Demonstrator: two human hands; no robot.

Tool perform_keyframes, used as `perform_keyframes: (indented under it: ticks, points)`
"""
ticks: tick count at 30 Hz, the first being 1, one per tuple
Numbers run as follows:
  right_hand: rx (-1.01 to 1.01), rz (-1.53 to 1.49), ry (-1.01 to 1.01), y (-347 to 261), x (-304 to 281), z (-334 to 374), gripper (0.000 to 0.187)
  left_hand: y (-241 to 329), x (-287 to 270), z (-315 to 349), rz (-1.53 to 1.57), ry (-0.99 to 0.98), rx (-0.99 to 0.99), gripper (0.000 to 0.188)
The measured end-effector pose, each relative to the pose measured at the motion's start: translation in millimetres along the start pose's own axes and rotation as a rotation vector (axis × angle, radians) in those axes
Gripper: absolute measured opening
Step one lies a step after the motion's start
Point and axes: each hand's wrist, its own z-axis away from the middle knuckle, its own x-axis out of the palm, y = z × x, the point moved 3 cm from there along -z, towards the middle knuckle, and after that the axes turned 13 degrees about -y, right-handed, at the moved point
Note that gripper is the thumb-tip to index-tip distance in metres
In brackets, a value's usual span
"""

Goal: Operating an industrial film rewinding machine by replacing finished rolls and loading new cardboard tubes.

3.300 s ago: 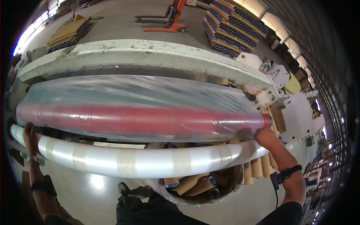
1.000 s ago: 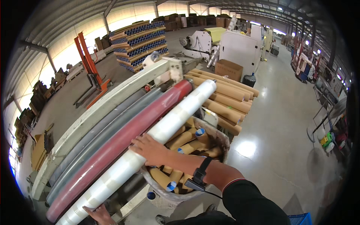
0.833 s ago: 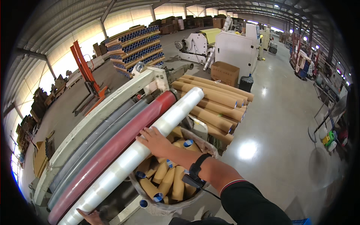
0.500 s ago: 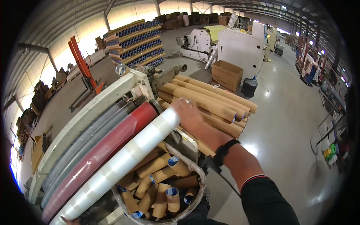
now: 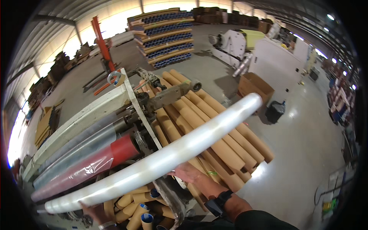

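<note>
A long roll of whitish translucent film (image 5: 165, 157) lies slantwise across the view, lifted off the machine. My right hand (image 5: 186, 172) holds it from below near its middle; the fingers are partly hidden behind the roll. Close to the roll's lower left end, my left hand (image 5: 96, 212) grips its near side. Behind the film roll, the machine's red roller (image 5: 124, 149), partly wrapped in clear film, is bare at its right end. Short cardboard core pieces (image 5: 136, 216), some blue inside, fill a lined bin (image 5: 174, 199) beneath the roll.
Long cardboard tubes (image 5: 245, 142) are stacked beyond my right hand. The machine's white frame (image 5: 84, 107) and a metal arm (image 5: 170, 96) stand at the left and middle. Farther off are a carton (image 5: 257, 86), a black bag (image 5: 275, 111), a tube pallet (image 5: 165, 38) and an orange lift (image 5: 101, 44).
The film roll has come away from beside the red roller and shifted right and up. My right hand has moved from its right end to beneath its middle. The view has turned left.
</note>
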Motion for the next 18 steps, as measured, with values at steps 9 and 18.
perform_keyframes:
  ticks: [9,18]
  points:
    - [-0.654,-0.573,0.115,-277,-314,124,0.057,-160,298,193,0.583,-0.3,-0.142,0.07]
    - [-0.799,-0.27,0.985,-505,-560,345,0.068,-271,531,345,0.567,-0.441,-0.51,0.061]
